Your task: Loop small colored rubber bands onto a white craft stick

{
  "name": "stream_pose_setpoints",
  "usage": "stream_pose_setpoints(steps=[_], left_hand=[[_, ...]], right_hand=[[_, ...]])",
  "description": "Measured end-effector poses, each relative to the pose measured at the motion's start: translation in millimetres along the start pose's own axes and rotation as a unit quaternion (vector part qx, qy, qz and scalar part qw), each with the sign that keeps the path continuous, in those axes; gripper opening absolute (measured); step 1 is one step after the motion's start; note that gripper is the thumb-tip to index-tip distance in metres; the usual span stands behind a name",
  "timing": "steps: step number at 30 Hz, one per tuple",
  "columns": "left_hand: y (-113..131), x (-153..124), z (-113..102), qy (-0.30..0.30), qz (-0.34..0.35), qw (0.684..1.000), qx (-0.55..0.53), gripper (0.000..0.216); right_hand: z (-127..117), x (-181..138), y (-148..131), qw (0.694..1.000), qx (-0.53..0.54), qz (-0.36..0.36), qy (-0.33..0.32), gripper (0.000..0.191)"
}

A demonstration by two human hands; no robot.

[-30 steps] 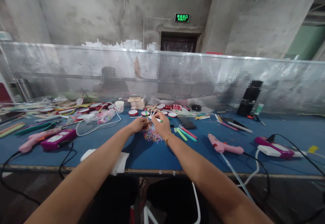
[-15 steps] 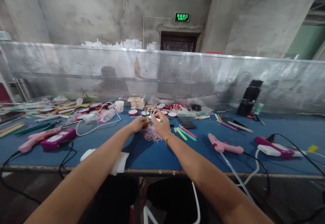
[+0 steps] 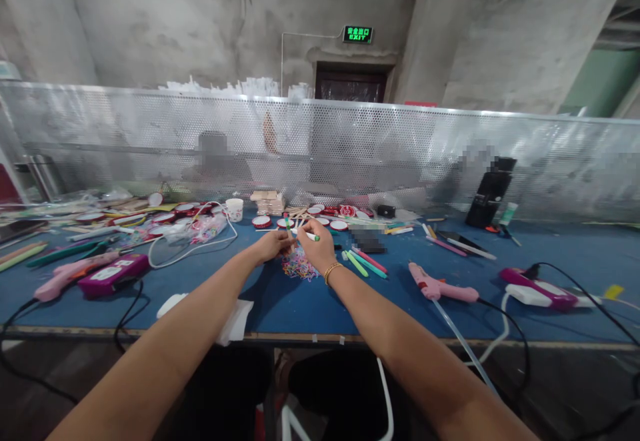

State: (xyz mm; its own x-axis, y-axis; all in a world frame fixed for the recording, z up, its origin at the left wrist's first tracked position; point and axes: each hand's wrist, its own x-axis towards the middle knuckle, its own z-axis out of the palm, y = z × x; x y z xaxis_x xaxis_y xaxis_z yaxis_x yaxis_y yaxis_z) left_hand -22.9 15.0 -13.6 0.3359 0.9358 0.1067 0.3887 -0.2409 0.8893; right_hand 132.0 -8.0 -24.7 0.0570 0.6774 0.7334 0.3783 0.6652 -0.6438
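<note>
Both my arms reach out over the blue table (image 3: 310, 307). My left hand (image 3: 273, 243) is closed in a pinch on a thin stick with a green tip (image 3: 289, 226). Close beside it, my right hand (image 3: 316, 244), with a gold bracelet on the wrist, is closed on a white marker with a green tip (image 3: 311, 235). Just under and between the two hands lies a small heap of coloured rubber bands (image 3: 299, 269).
Pink glue guns (image 3: 436, 287) (image 3: 67, 275) with cables, a purple box (image 3: 113, 274), loose markers (image 3: 369, 262), red-rimmed round discs (image 3: 262, 221), a white cup (image 3: 235, 209), a folded white cloth (image 3: 235, 318) and a black device (image 3: 490, 192) lie about. A perforated metal screen (image 3: 380, 154) closes the far side; people sit behind it.
</note>
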Motion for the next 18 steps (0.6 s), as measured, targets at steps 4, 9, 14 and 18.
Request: stream_pose_setpoints(steps=[4,9,14,18], left_hand=[[1.6,-0.8,0.5,0.001,-0.002,1.0,0.007,0.036],[-0.6,0.4,0.8,0.0,0.0,1.0,0.003,0.04],[0.6,0.1,0.9,0.002,-0.004,1.0,0.002,0.038],[3.8,-2.5,1.5,0.001,-0.007,1.0,0.005,0.039]], right_hand=[[-0.7,-0.1,-1.8,1.0,0.001,-0.005,0.007,0.016],[0.7,-0.9,-2.2,1.0,0.013,-0.015,-0.007,0.016],[-0.9,0.1,-1.6,1.0,-0.005,-0.005,0.007,0.017],[-0.2,0.1,-1.4,1.0,0.003,-0.009,0.001,0.017]])
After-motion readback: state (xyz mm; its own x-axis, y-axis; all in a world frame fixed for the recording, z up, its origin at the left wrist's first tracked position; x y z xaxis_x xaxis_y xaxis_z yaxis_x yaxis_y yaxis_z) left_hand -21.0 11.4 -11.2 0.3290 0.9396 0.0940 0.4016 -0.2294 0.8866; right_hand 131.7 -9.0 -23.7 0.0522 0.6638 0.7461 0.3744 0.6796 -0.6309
